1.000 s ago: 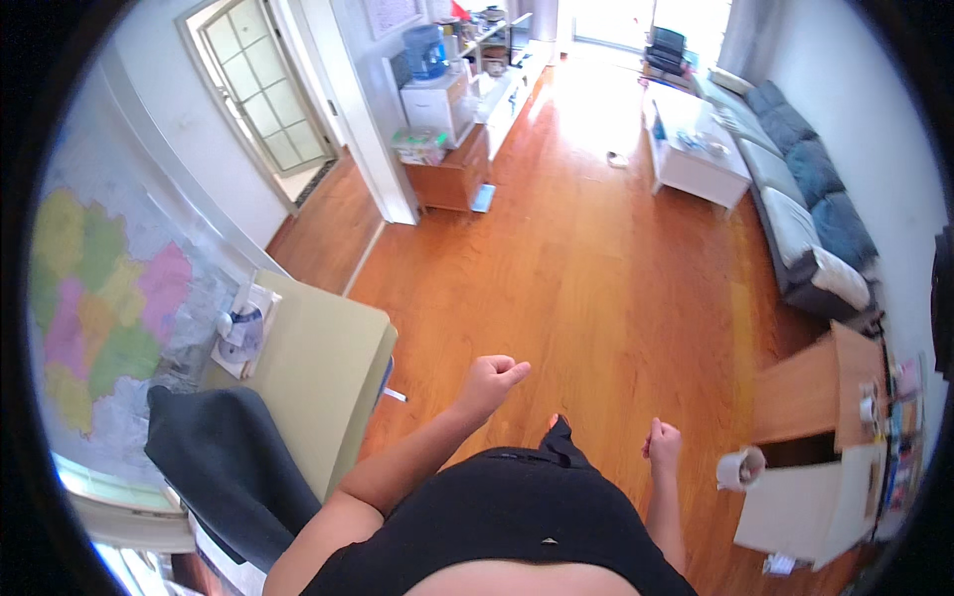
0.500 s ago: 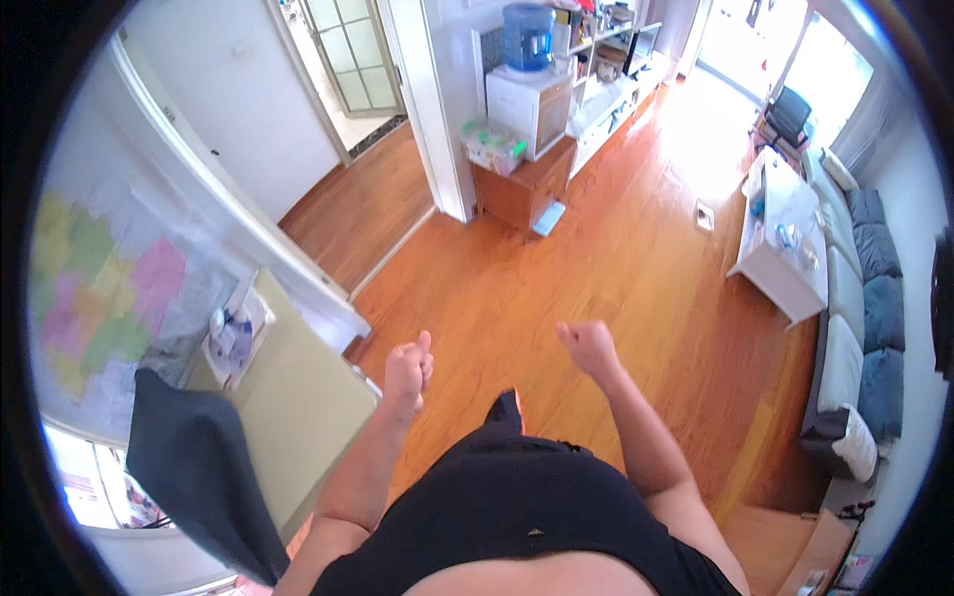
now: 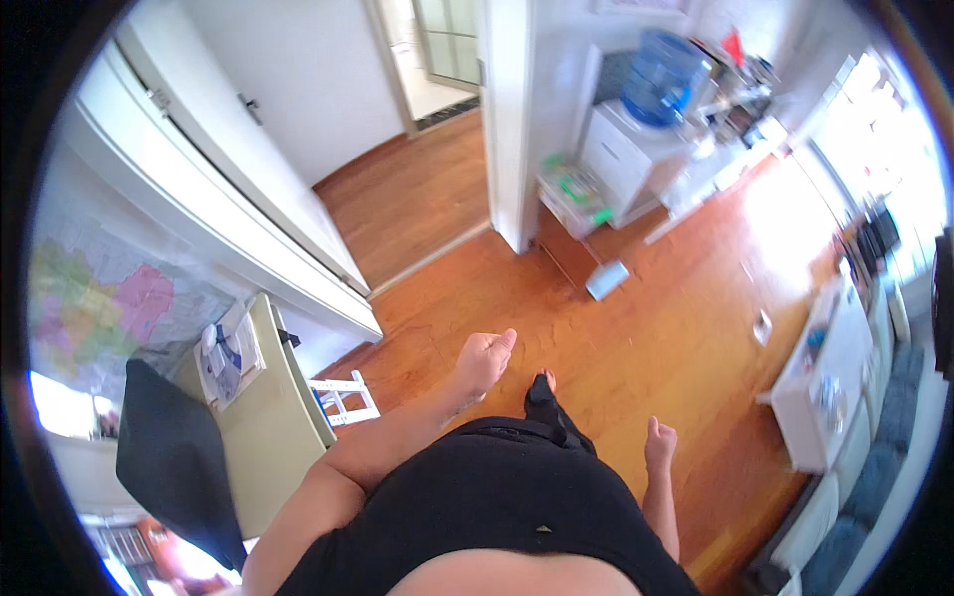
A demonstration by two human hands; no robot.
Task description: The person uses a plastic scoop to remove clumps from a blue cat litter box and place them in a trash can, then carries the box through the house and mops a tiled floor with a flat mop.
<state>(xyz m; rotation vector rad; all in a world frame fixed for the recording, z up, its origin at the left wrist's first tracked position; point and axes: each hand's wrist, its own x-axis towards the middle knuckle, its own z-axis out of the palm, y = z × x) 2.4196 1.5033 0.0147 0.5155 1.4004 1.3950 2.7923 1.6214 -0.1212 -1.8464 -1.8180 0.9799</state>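
My left hand (image 3: 487, 364) is raised in front of my body over the wooden floor (image 3: 437, 308), its fingers curled into a loose fist with the thumb on top. Lower and to the right, my right hand (image 3: 660, 445) hangs beside my hip, also curled, thumb up. Neither hand shows anything in it or touches anything. Closest to the left forearm is a pale yellow-green desk (image 3: 283, 437), with a white step frame (image 3: 344, 397) by its far end. One foot (image 3: 547, 382) in a black trouser leg shows ahead of my body.
A dark chair (image 3: 174, 457) stands at the desk on the left. Ahead is a doorway with an open white door (image 3: 234, 159). A water dispenser (image 3: 636, 149) and a lidded plastic box (image 3: 576, 196) stand right of it. At right are a white coffee table (image 3: 825, 377) and a sofa (image 3: 840, 531).
My view has turned left, so the doorway and dispenser sit further right and look nearer. The left hand has swung forward and across; the right hand has dropped back toward my side.
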